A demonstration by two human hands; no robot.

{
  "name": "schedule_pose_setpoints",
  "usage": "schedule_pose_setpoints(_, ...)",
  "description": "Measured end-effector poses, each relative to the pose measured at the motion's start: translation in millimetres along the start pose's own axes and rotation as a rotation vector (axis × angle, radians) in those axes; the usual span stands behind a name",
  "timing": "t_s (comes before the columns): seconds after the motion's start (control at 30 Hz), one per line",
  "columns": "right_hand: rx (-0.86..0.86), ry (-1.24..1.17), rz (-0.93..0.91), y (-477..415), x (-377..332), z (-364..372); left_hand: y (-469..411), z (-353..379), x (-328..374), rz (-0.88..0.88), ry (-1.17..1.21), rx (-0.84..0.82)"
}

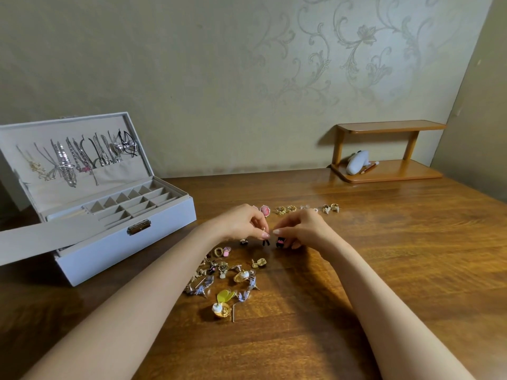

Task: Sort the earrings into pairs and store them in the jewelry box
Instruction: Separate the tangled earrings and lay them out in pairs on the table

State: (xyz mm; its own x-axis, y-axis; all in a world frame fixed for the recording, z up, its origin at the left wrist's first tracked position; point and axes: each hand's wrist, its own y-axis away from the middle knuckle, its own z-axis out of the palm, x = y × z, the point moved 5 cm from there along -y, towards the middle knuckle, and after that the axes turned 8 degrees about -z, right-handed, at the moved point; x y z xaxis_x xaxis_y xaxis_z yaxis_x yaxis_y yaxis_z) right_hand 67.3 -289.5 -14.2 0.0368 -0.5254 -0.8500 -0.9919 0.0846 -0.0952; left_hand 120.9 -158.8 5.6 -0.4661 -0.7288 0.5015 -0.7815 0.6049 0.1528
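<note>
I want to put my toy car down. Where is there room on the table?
The table is bare right of the right hand, in front of the little shelf. Another bare strip lies at the back, between the jewelry box and shelf. It's crowded around the earring pile and the row of pairs.

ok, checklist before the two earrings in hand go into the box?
1. Left hand pinches black earring: ok.
2. Right hand holds black-and-pink earring: ok.
3. The two match: cannot tell, too small.
4. Jewelry box open: ok.
5. Tray compartments free: ok, visible ones look empty.
6. Unsorted pile clear of both hands: ok.
</note>
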Motion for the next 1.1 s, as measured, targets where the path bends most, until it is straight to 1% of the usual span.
schedule_pose_setpoints(0.1, -0.054, 0.044, -0.008, -0.1, 0.0, 1.7, -1.8, 1.8, 0.7, -0.012, -0.013, -0.019)
schedule_pose_setpoints(0.33, -0.031, 0.092, -0.08, -1.7, 0.6, 3.5, -10.7, 9.6, -4.0, -0.074, 0.006, -0.004)
schedule_pose_setpoints(0.4, -0.007, 0.114, -0.089, -2.1, 1.7, 3.6, -12.8, 9.2, -3.7, -0.075, 0.009, 0.003)
schedule_pose_setpoints(0.53, 0.053, 0.129, -0.098, -2.5, 2.5, 4.6, -15.9, 6.8, -6.9, -0.086, -0.092, 0.036)
schedule_pose_setpoints(0.87, 0.188, 0.207, -0.163, -5.6, 3.6, 2.8, -15.4, 1.8, -15.1, -0.043, -0.092, 0.168)
schedule_pose_setpoints(0.93, 0.211, 0.227, -0.166, -6.1, 4.6, 3.1, -15.9, 2.2, -13.9, -0.035, -0.084, 0.165)
schedule_pose_setpoints(1.1, 0.242, 0.225, -0.15, -7.6, 6.6, 4.0, -17.9, 7.6, -13.6, -0.042, -0.111, 0.097)
